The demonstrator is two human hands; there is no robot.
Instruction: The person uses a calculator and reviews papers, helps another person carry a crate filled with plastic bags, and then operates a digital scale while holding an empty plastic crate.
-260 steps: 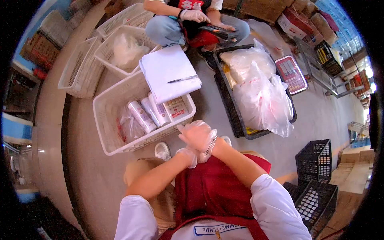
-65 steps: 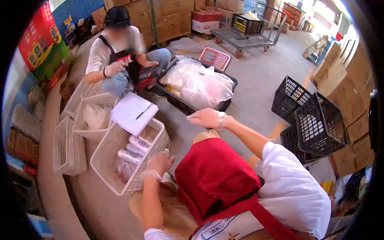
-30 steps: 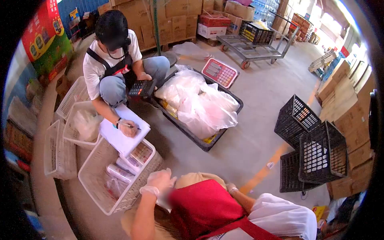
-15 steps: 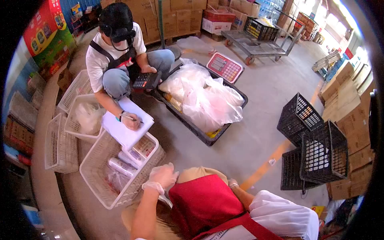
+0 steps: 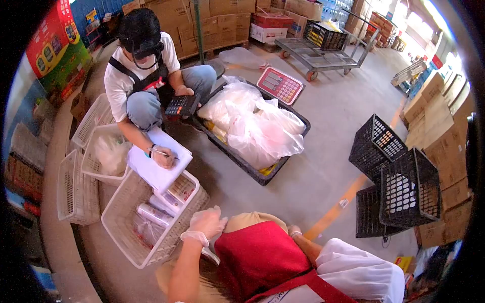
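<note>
My left hand [image 5: 208, 223], in a clear plastic glove, hovers or rests by my left knee with loosely bent fingers apart and nothing seen in them. Beside it stands a white plastic basket [image 5: 118, 230] holding wrapped cylindrical packs [image 5: 154, 214] and a plastic bag. My right hand [image 5: 295, 231] lies by my other knee, mostly hidden behind the leg and red apron [image 5: 262, 252]; its fingers do not show. Across from me a crouching person [image 5: 144, 76] holds a pen over white paper [image 5: 161, 156] on the basket's edge, with a black calculator [image 5: 181, 106] in the other hand.
A black crate [image 5: 262, 177] of filled plastic bags [image 5: 262, 126] sits ahead, beside a red-and-white scale panel [image 5: 279, 85]. Black baskets [image 5: 409, 187] stand right, more white baskets [image 5: 78, 187] left. A flatbed cart [image 5: 323, 60] and cardboard boxes [image 5: 227, 30] are farther back.
The view has shifted slightly. The other person's writing hand and pen have moved a little on the paper. My hands keep nearly the same places.
</note>
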